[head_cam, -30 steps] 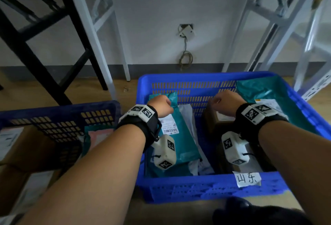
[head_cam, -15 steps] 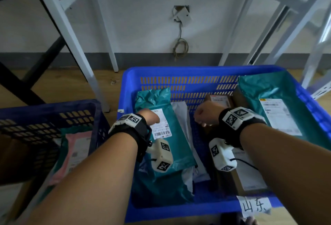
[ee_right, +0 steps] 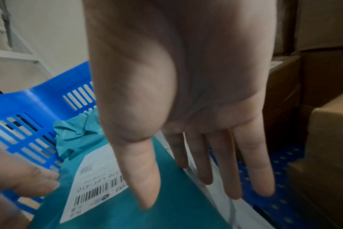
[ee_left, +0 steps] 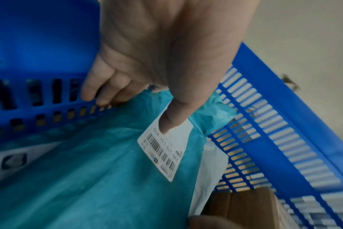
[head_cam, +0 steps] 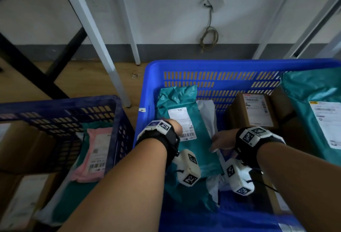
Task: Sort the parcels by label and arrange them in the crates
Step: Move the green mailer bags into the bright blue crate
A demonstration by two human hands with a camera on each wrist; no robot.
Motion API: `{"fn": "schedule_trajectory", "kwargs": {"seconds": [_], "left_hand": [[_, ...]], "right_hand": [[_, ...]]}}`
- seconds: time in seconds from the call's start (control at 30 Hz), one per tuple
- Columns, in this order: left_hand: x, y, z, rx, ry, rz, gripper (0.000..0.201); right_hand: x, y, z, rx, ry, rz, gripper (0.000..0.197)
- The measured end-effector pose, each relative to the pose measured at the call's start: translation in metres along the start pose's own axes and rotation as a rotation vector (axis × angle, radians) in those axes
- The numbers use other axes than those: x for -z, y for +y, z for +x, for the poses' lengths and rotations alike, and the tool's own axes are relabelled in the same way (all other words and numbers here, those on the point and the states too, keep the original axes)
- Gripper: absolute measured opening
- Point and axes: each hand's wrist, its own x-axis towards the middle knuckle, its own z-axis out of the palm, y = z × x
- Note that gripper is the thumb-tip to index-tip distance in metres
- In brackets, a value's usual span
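right hand (head_cam: 224, 140): since earlier, uncurled; fingers now straight, spread, at teal parcel's (head_cam: 191, 145) 3 o'clock edge
left hand (ee_left: 157, 65): thumb and curled fingers pinching parcel's 9 o'clock edge

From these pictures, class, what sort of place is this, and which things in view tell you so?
Probably a parcel sorting room or small warehouse. Blue crates on the floor hold teal mailers with barcode labels and cardboard boxes, and metal racking stands by the wall.

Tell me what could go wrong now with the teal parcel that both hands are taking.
1. The left hand pinches the teal parcel at its edge, thumb on the label; the bag may sag or slip.
2. The right hand has straight fingers, so it may not grip.
3. The white bag underneath might drag along.
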Motion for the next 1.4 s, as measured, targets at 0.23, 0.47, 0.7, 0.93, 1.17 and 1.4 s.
{"fn": "schedule_trajectory", "kwargs": {"seconds": [0.23, 0.47, 0.7, 0.93, 1.17, 1.4], "left_hand": [[0.015, 0.002, -0.034, -0.019, 0.135, -0.175, 0.076], [0.035, 0.014, -0.082, -0.166, 0.135, -0.4, 0.052], [0.061, 0.021, -0.114, -0.293, 0.124, -0.568, 0.063], [0.091, 0.03, -0.185, -0.523, 0.275, -0.31, 0.031], [0.106, 0.028, -0.222, -0.654, 0.433, -0.134, 0.029], [0.13, -0.008, -0.234, -0.475, 0.821, -0.609, 0.076]], "right_hand": [[0.0, -0.004, -0.012, -0.003, -0.037, 0.229, 0.05], [0.024, -0.013, -0.033, 0.189, 0.332, 0.026, 0.032], [0.053, -0.029, -0.099, 0.477, 0.961, -0.05, 0.044], [0.044, -0.053, -0.159, 0.485, 0.995, -0.492, 0.068], [0.029, -0.042, -0.187, 0.33, 0.982, -0.358, 0.028], [0.031, -0.018, -0.195, 0.393, 1.04, 0.252, 0.016]]}}
